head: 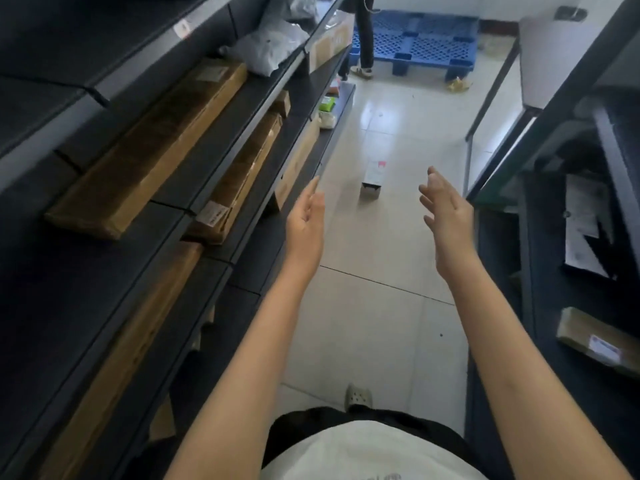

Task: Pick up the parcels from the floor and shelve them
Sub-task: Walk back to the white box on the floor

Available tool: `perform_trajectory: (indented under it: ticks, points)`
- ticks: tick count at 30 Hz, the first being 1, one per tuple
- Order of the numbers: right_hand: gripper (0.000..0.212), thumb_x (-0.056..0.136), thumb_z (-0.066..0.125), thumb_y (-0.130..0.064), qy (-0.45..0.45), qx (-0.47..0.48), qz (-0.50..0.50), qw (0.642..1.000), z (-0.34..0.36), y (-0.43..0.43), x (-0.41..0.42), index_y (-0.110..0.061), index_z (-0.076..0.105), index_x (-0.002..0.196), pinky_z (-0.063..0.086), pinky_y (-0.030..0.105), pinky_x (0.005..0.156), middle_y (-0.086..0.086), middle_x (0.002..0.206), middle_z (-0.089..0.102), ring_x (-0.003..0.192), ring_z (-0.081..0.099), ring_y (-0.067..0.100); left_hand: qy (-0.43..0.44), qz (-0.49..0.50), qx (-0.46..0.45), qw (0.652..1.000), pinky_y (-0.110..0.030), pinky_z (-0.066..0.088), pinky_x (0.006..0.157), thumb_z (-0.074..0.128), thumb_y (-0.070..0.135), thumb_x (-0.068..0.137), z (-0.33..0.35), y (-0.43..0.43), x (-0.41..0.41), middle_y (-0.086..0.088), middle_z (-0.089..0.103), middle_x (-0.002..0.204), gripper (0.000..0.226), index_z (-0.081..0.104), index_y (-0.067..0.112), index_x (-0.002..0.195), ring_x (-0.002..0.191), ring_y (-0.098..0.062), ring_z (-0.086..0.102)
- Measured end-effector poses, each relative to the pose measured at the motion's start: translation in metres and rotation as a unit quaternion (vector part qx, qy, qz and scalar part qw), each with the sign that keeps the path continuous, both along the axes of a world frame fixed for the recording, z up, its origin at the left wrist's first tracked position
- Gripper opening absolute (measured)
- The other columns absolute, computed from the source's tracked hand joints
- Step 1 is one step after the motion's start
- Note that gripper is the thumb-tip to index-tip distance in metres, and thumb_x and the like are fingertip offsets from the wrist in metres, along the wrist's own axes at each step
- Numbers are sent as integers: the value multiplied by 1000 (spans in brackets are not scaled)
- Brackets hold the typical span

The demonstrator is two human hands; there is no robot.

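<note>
A small white and grey boxed parcel (373,180) lies on the pale tiled floor in the aisle ahead of me. Both my arms stretch forward toward it. My left hand (305,220) is empty, fingers straight and apart, close to the edge of the dark shelving on the left (242,140). My right hand (446,211) is empty too, fingers spread, to the right of the parcel and short of it. Long brown cardboard parcels (152,147) rest on the left shelves.
Dark shelving on the right (540,258) holds a flat dark parcel (585,230) and a brown box (597,337). Grey poly bags (270,46) lie on an upper left shelf. A blue pallet (422,39) and a standing person's legs (363,36) are at the aisle's far end.
</note>
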State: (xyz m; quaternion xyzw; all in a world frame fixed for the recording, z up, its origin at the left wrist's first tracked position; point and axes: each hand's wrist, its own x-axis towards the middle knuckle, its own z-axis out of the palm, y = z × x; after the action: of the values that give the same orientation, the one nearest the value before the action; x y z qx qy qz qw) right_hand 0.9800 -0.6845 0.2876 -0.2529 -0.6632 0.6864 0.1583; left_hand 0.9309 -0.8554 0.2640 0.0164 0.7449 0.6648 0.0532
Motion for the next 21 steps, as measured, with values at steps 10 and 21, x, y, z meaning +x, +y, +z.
perform_trajectory:
  ticks: [10,21]
  points:
    - [48,98,49,-38,-42,-10,-47,998,-31,109,-83,-20,50,143,36,38,117,3,149,52,136,49,14,-34,-39,-13,999,-44,35,115,39,37,101,-30,112,-92,-7,48,149,48,41,20,146,137,-21,45]
    - [46,99,49,-33,-48,-7,-27,998,-47,211,-322,-18,50,143,35,41,117,5,149,52,138,47,17,-75,-28,-21,997,-38,38,112,37,39,101,-46,207,-324,-3,53,143,47,42,22,145,130,-16,51]
